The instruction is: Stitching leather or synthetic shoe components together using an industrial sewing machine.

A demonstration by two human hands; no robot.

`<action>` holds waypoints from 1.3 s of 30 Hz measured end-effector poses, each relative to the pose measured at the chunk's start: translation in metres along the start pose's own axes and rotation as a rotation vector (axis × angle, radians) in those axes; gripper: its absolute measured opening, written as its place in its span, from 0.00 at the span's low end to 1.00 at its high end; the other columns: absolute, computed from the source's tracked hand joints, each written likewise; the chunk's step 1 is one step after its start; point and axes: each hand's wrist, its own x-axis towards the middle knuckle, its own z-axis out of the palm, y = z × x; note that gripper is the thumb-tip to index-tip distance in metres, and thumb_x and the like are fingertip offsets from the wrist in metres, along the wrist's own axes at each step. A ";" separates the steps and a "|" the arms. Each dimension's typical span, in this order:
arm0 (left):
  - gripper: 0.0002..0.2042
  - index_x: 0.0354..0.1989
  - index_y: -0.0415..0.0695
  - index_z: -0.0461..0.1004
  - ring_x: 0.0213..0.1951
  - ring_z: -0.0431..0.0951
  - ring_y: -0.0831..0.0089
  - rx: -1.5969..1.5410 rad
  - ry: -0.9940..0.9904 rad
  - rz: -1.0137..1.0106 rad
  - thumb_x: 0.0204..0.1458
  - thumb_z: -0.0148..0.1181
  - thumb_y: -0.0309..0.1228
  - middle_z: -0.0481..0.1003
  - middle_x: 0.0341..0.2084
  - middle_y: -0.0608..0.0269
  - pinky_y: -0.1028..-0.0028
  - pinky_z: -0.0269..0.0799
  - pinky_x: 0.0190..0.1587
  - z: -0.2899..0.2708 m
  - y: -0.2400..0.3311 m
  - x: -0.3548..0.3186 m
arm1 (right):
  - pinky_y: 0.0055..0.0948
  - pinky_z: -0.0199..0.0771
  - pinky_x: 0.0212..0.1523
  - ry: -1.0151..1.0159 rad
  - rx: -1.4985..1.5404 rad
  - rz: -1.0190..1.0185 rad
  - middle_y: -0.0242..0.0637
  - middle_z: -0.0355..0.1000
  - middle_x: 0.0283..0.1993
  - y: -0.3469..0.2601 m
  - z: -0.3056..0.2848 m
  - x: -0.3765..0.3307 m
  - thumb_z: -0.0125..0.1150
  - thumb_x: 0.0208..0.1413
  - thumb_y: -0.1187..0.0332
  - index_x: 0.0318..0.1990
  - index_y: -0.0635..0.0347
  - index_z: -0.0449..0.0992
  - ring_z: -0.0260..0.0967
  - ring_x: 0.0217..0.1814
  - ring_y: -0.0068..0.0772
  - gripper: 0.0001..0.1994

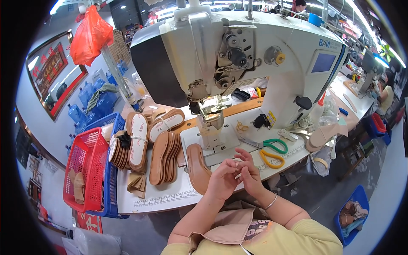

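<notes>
My left hand [222, 177] and my right hand [250, 171] meet over the front edge of the sewing table. Their fingertips are pinched together around something small and pale that I cannot make out. Partly behind my left hand, a single brown insole [197, 163] lies on the table. A fanned row of brown insoles [165, 158] sits farther left. Beside that row are tied bundles of insoles [137, 142] with white tops. Scissors [272, 146] with one green and one orange handle loop rest to the right of my right hand.
A white industrial sewing machine [293, 63] towers over the table, its post [211, 129] just beyond my hands. Red and blue baskets [87, 163] stand at the left edge. Keys [261, 121], a tape roll [321, 162] and pale sole pieces [321, 137] lie right. A blue bin [353, 212] stands lower right.
</notes>
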 end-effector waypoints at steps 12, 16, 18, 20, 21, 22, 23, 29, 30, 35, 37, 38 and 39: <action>0.12 0.44 0.37 0.72 0.39 0.74 0.77 0.724 0.014 0.702 0.50 0.55 0.16 0.69 0.39 0.63 0.81 0.73 0.34 0.000 -0.015 0.008 | 0.35 0.59 0.57 0.076 0.858 0.592 0.35 0.60 0.61 -0.020 0.001 0.008 0.40 0.64 0.51 0.45 0.56 0.73 0.62 0.56 0.29 0.20; 0.11 0.43 0.35 0.72 0.37 0.75 0.78 0.980 -0.015 0.795 0.50 0.56 0.16 0.69 0.40 0.62 0.83 0.72 0.33 -0.007 -0.010 0.009 | 0.34 0.59 0.56 0.073 0.973 0.728 0.32 0.66 0.56 -0.025 0.000 0.007 0.39 0.64 0.50 0.45 0.54 0.73 0.64 0.55 0.29 0.21; 0.10 0.42 0.36 0.72 0.37 0.75 0.78 1.065 -0.034 0.807 0.50 0.56 0.16 0.69 0.40 0.62 0.83 0.72 0.33 -0.010 -0.008 0.009 | 0.34 0.59 0.56 0.066 1.012 0.754 0.31 0.67 0.53 -0.026 0.000 0.005 0.38 0.64 0.49 0.44 0.53 0.74 0.64 0.54 0.29 0.21; 0.09 0.41 0.36 0.72 0.35 0.75 0.79 1.203 -0.079 0.810 0.51 0.56 0.17 0.69 0.40 0.62 0.83 0.71 0.34 -0.011 -0.006 0.010 | 0.34 0.59 0.55 0.085 1.080 0.794 0.29 0.69 0.49 -0.028 0.000 0.003 0.39 0.63 0.49 0.45 0.52 0.73 0.63 0.54 0.29 0.20; 0.09 0.41 0.36 0.72 0.35 0.75 0.79 1.203 -0.078 0.808 0.51 0.56 0.17 0.69 0.40 0.62 0.83 0.71 0.34 -0.011 -0.005 0.011 | 0.34 0.59 0.55 0.099 1.114 0.819 0.28 0.70 0.47 -0.029 0.000 0.002 0.40 0.63 0.49 0.45 0.52 0.73 0.63 0.53 0.29 0.20; 0.09 0.41 0.37 0.72 0.35 0.75 0.80 1.229 -0.079 0.818 0.51 0.55 0.18 0.69 0.39 0.63 0.83 0.71 0.34 -0.010 -0.004 0.012 | 0.34 0.59 0.55 0.093 1.114 0.817 0.28 0.70 0.47 -0.030 0.000 0.002 0.40 0.63 0.49 0.45 0.52 0.73 0.63 0.53 0.29 0.20; 0.08 0.41 0.37 0.72 0.34 0.74 0.80 1.255 -0.079 0.829 0.52 0.54 0.18 0.69 0.38 0.63 0.83 0.70 0.34 -0.009 -0.004 0.013 | 0.35 0.59 0.56 0.098 1.132 0.836 0.29 0.70 0.47 -0.032 0.000 0.001 0.40 0.63 0.48 0.46 0.52 0.72 0.64 0.53 0.30 0.21; 0.06 0.40 0.38 0.71 0.31 0.74 0.81 1.155 0.012 0.614 0.56 0.51 0.22 0.70 0.38 0.64 0.82 0.70 0.33 -0.009 -0.007 0.015 | 0.36 0.59 0.58 0.170 1.046 0.869 0.32 0.67 0.51 -0.034 0.006 -0.001 0.39 0.62 0.45 0.51 0.53 0.71 0.62 0.55 0.30 0.25; 0.06 0.41 0.39 0.70 0.33 0.74 0.80 1.030 0.028 0.518 0.56 0.51 0.23 0.70 0.38 0.63 0.81 0.70 0.34 -0.011 -0.008 0.016 | 0.36 0.59 0.58 0.121 1.066 0.839 0.32 0.67 0.51 -0.033 0.009 -0.004 0.39 0.62 0.45 0.51 0.53 0.71 0.62 0.55 0.30 0.25; 0.07 0.43 0.40 0.69 0.42 0.72 0.74 0.301 -0.080 0.299 0.57 0.50 0.24 0.70 0.39 0.62 0.77 0.70 0.40 -0.012 -0.024 0.018 | 0.33 0.56 0.57 0.154 0.472 0.484 0.31 0.58 0.60 -0.026 0.025 -0.018 0.48 0.61 0.54 0.55 0.53 0.69 0.60 0.56 0.28 0.20; 0.07 0.43 0.40 0.69 0.44 0.71 0.72 0.066 -0.134 0.322 0.57 0.50 0.23 0.70 0.39 0.61 0.76 0.70 0.42 -0.007 -0.028 0.014 | 0.30 0.56 0.58 0.107 0.017 0.204 0.32 0.56 0.63 -0.025 0.023 -0.016 0.51 0.60 0.61 0.55 0.54 0.68 0.57 0.59 0.27 0.17; 0.08 0.44 0.40 0.69 0.46 0.70 0.71 0.280 -0.077 0.389 0.56 0.51 0.23 0.70 0.39 0.60 0.75 0.70 0.43 -0.006 -0.027 0.010 | 0.28 0.56 0.58 0.092 -0.082 0.133 0.32 0.55 0.64 -0.024 0.021 -0.013 0.52 0.60 0.65 0.54 0.55 0.69 0.55 0.61 0.26 0.15; 0.09 0.45 0.39 0.69 0.48 0.69 0.70 0.495 -0.015 0.443 0.56 0.51 0.23 0.70 0.39 0.59 0.74 0.69 0.45 -0.003 -0.026 0.007 | 0.25 0.54 0.61 0.071 0.082 0.194 0.33 0.55 0.65 -0.026 0.010 -0.009 0.52 0.60 0.69 0.50 0.57 0.70 0.51 0.66 0.25 0.12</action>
